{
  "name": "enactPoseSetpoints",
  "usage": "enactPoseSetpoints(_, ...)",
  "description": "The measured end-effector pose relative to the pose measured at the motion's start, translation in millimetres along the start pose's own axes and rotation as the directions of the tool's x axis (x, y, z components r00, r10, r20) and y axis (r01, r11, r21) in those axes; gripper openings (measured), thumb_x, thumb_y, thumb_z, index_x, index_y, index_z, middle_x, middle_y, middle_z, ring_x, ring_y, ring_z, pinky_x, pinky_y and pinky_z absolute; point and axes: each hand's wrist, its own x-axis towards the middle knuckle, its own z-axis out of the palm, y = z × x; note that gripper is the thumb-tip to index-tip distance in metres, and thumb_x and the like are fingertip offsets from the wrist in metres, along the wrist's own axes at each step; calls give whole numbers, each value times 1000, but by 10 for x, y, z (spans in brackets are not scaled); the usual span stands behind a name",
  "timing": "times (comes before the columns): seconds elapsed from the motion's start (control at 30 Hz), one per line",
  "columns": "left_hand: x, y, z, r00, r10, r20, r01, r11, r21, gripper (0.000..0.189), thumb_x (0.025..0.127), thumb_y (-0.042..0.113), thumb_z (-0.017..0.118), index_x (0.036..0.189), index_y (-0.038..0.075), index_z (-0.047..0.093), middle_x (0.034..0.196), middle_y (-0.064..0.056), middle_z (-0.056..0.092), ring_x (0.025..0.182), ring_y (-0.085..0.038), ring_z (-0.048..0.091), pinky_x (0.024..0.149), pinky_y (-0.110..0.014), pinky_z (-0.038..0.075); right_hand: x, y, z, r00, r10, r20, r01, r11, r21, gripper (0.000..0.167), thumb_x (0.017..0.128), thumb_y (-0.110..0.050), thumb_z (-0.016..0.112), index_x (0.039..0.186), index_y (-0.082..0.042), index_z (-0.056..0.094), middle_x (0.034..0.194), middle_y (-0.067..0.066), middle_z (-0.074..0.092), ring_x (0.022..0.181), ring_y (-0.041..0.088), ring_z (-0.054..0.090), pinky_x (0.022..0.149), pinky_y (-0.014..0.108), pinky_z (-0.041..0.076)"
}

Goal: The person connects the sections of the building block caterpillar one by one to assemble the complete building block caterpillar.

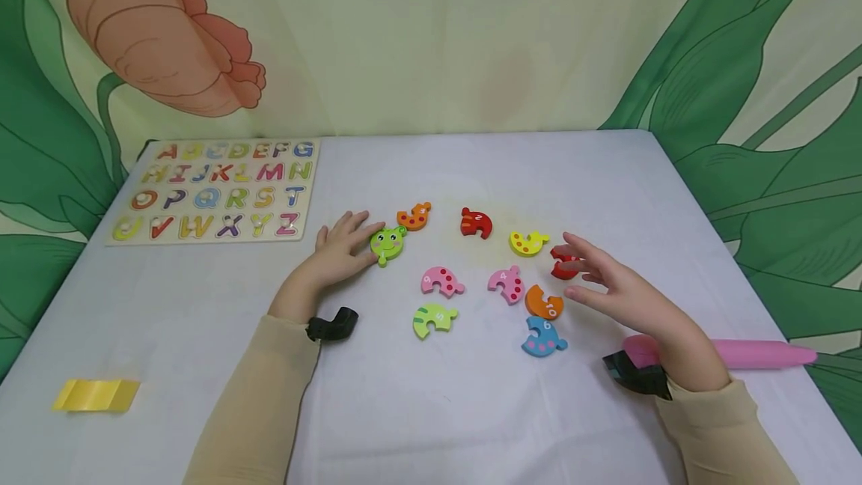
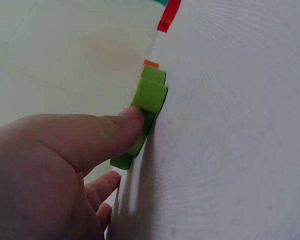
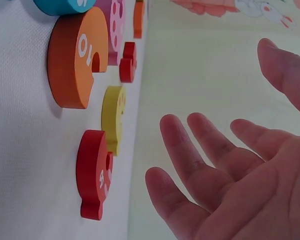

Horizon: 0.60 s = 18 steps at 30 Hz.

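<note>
My left hand (image 1: 334,251) pinches a green puzzle piece with a smiling frog face (image 1: 387,244) between thumb and index finger. In the left wrist view, the thumb lies against the edge of the green piece (image 2: 151,95), which sits at the white tabletop. An orange spotted piece (image 1: 411,221) lies just beyond it. My right hand (image 1: 626,294) hovers with spread fingers and holds nothing. A red curved piece (image 1: 560,268) lies below its fingertips, partly covered in the head view. Near it are an orange piece numbered 10 (image 1: 536,307) and a yellow piece (image 1: 525,247).
Pink (image 1: 441,276), green (image 1: 427,315), blue (image 1: 542,344) and red (image 1: 474,223) curved pieces lie mid-table, with another pink one (image 1: 515,290). A wooden alphabet board (image 1: 209,230) stands back left. A yellow strip (image 1: 94,396) lies front left, a pink long object (image 1: 761,354) by the right wrist.
</note>
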Motion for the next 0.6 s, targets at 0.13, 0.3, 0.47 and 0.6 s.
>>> enactPoseSetpoints(0.13, 2, 4, 1, 1000, -5, -10, 5, 1000, -7, 55, 88, 28, 53, 140, 24, 35, 153, -7, 14, 141, -31, -1, 106, -61, -10, 6, 3, 8, 1000, 1, -3, -2, 1000, -12, 74, 86, -12, 60, 145, -9, 16, 138, 18, 37, 117, 39, 45, 94, 61, 36)
enactPoseSetpoints(0.3, 3, 7, 1, 1000, -18, -9, 17, 1000, -14, 53, 89, 28, 53, 139, 25, 37, 153, -6, 14, 141, -30, -1, 106, -60, -10, 27, 29, 48, 1000, -17, 7, 17, 1000, -5, 72, 86, -13, 60, 145, -9, 18, 138, 16, 38, 116, 35, 46, 94, 58, 38)
enactPoseSetpoints(0.47, 12, 3, 4, 1000, -19, -11, 19, 1000, -13, 52, 89, 28, 53, 138, 25, 39, 153, -5, 14, 141, -30, 0, 106, -60, -9, 44, 48, 75, 999, -15, 29, 16, 1000, -15, 71, 87, -17, 60, 144, -8, 19, 138, 14, 38, 117, 31, 46, 94, 56, 39)
enactPoseSetpoints(0.6, 15, 11, -3, 1000, -19, -9, 19, 1000, -9, 51, 88, 27, 53, 138, 25, 39, 153, -6, 14, 141, -30, 0, 106, -60, -9, 41, 43, 55, 999, -6, 31, 6, 1000, -9, 71, 87, -16, 60, 144, -8, 19, 138, 16, 38, 117, 35, 46, 94, 58, 38)
